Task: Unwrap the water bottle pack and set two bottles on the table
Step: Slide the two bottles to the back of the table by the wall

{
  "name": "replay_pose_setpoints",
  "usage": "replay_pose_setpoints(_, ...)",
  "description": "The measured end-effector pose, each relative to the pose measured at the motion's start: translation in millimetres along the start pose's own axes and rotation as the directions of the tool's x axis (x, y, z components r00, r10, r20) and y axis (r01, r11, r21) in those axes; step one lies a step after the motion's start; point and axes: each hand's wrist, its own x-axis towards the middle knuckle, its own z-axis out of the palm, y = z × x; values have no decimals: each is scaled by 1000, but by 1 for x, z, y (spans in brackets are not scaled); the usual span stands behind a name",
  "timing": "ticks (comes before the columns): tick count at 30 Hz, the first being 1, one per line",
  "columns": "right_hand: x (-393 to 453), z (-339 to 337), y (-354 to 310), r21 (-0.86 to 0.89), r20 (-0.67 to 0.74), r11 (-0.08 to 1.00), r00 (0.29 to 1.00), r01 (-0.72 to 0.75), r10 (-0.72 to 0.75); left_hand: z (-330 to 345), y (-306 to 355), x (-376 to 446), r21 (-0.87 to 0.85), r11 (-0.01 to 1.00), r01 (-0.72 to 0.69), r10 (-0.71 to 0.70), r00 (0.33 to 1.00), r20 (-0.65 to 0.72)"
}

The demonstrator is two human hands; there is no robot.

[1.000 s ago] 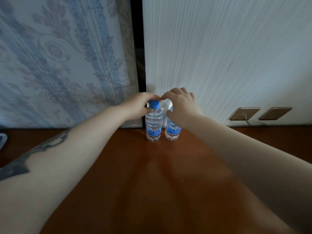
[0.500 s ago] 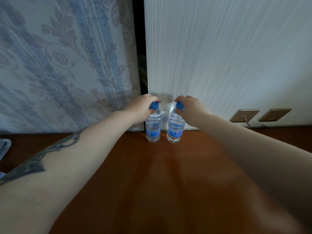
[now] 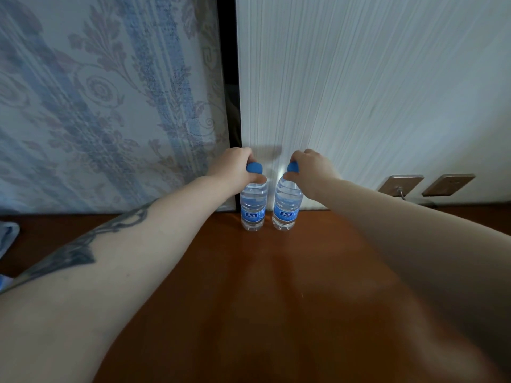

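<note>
Two bottles stand upright side by side, a small gap between them, at the far edge of the tabletop (image 3: 276,299) against the wall. The left hand (image 3: 235,168) grips the left bottle (image 3: 253,208) around its blue cap, and the right hand (image 3: 312,168) grips the right bottle (image 3: 286,210) the same way.

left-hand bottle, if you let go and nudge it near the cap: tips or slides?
Probably tips rather than slides. The left bottle is tall on a narrow base, so a high push has leverage. It looks nearly full, which should steady it against light bumps. The table looks smooth, so a low push likely slides it. The left hand grips its cap.
</note>
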Motion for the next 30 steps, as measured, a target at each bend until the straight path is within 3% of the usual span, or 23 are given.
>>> replay_pose_setpoints(16,3,-7,0,45,45,996,996,79,-81,3,9,-9,-86,995,49,-56,994,-88)
replay_pose_setpoints(30,4,3,-2,124,-20,988,996,87,-86,11,10,-4,-98,995,36,-50,987,-150)
